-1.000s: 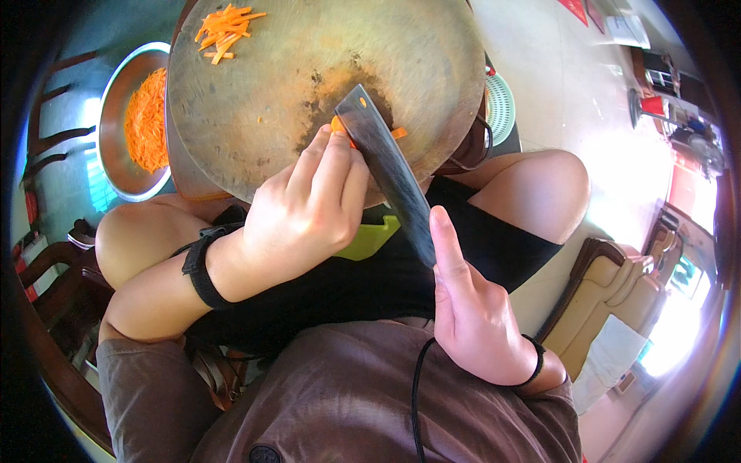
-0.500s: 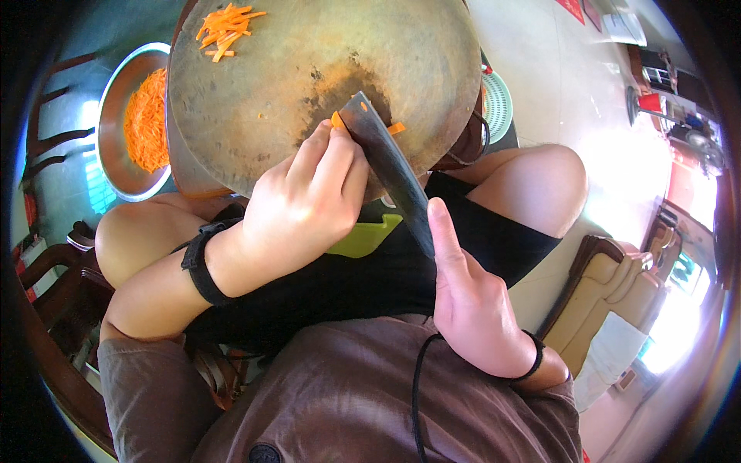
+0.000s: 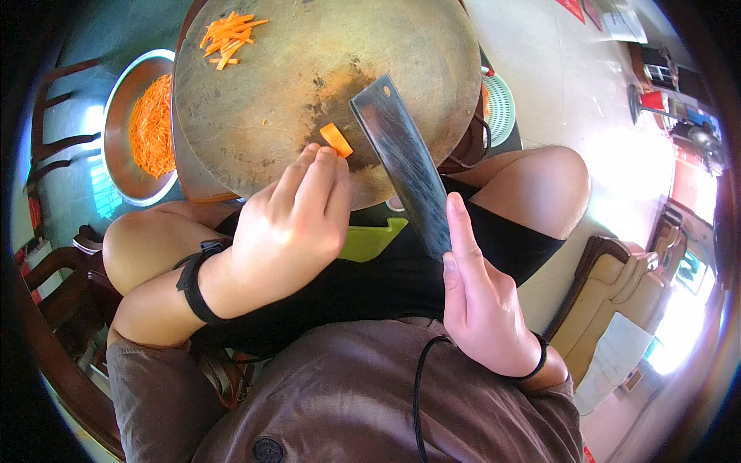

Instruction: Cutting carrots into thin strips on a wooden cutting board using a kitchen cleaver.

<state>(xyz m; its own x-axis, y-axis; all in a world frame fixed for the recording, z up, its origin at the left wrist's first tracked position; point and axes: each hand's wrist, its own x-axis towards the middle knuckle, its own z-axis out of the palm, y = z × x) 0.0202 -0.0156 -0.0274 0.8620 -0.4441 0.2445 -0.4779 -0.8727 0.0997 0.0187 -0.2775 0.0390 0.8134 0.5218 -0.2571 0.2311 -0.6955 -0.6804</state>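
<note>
On the round wooden chopping board (image 3: 285,85), a small block of carrot (image 3: 336,140) lies near the edge closest to me. My left hand (image 3: 297,224) has its fingers bent and pressed together, the tips against the carrot block's near end. To the right, my right hand (image 3: 486,301) grips a cleaver (image 3: 401,154), its handle hidden in the palm and the index finger stretched along the blade. The blade leans over with its broad face showing, apart from the carrot block. A small pile of carrot strips (image 3: 228,38) sits at the board's far left.
Left of the board stands a metal bowl (image 3: 116,154) with shredded carrot (image 3: 152,127). A pale green plastic basket (image 3: 500,108) is beyond the board's right side. Below the board, between my knees, is a yellow-green plastic thing (image 3: 370,241). A cushioned wooden seat (image 3: 610,297) stands at right.
The cleaver has come away from the carrot block to the right and turned its face up. My left hand has drawn back slightly toward me, and the carrot block shows more fully.
</note>
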